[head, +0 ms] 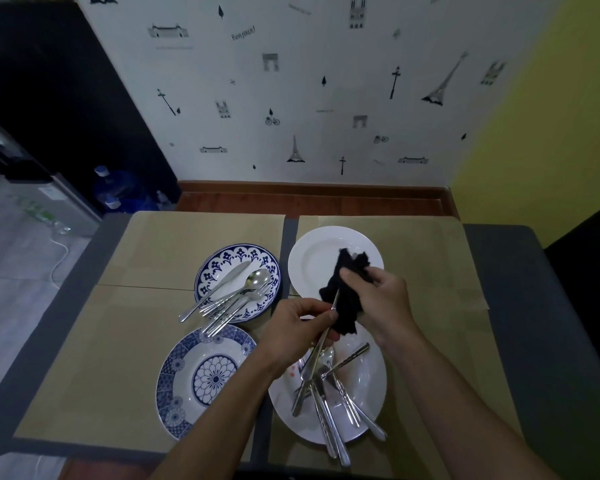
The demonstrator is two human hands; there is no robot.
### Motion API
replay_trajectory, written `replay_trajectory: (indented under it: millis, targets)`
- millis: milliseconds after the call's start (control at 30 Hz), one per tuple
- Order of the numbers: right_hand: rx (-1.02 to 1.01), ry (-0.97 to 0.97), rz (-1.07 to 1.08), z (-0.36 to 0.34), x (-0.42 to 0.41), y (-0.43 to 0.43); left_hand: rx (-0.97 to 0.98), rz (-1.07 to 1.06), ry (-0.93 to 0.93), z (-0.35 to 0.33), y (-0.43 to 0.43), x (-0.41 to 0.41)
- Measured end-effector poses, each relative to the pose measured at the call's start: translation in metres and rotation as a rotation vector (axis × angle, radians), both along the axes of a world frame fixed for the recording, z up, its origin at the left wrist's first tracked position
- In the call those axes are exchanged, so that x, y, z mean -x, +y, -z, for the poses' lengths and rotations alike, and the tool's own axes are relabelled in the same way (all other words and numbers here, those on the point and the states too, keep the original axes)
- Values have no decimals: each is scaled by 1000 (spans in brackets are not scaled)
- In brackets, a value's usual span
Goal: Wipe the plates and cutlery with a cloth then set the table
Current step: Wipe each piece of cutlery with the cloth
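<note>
Hands: left hand [302, 323] pinches a slim steel knife [317, 351]; right hand [378, 296] grips a black cloth [343, 306] against its blade.
Edges: bare tan mat [187, 237] far left; grey table rim [551, 306] at right.
Around: plain white plate [309, 258] behind the cloth; cutlery-laden white plate [371, 386] beneath the hands; far blue-patterned plate [215, 265] bearing cutlery; near blue-patterned plate [201, 375].
Writing: "Bonjour!" on the wallpaper [244, 33].

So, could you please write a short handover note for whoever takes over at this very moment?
Left hand: grips a silver table knife mid-length.
Right hand: holds the black cloth around the knife's blade.
Near round white plate: a pile of silver cutlery and reddish marks.
Far blue-rimmed plate: more silver knives, forks and spoons.
Far round white plate and near blue-patterned plate: nothing on them.
Done: cannot tell which pieces are wiped.
Left: finish this knife, wipe the rest, set the table.
</note>
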State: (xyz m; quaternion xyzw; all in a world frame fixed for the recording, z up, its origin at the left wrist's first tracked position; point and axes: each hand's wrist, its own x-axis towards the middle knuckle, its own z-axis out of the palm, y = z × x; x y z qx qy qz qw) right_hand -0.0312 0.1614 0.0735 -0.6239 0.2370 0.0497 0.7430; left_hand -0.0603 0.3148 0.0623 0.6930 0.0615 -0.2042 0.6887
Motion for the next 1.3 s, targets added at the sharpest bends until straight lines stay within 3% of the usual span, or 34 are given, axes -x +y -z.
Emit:
replay_trajectory:
  millis: [133, 367, 533, 833, 967, 1067, 1200, 1300]
  targets:
    - [27, -30, 89, -3, -5, -4, -62, 13, -22, -9, -2, -1]
    - [80, 55, -107, 4, 7, 7, -379, 18, -245, -2, -2, -9]
    - [111, 64, -94, 5, 4, 7, -434, 12, -256, -1, 2, -6]
    - [-12, 3, 177, -4, -6, -2, -199, -8, -70, -19, 7, -8]
    - [-99, 63, 15, -2, -6, -1, -231, -74, -115, -20, 4, -12]
    - [-54, 52, -117, -1, -1, 2, -252, -88, -139, -15, 3, -15]
    - [-127, 56, 36, 3, -4, -2, -207, 28, -81, -18, 8, -11]
    - [-152, 65, 8, 4, -4, -5, -221, 34, -95, -18, 7, -11]
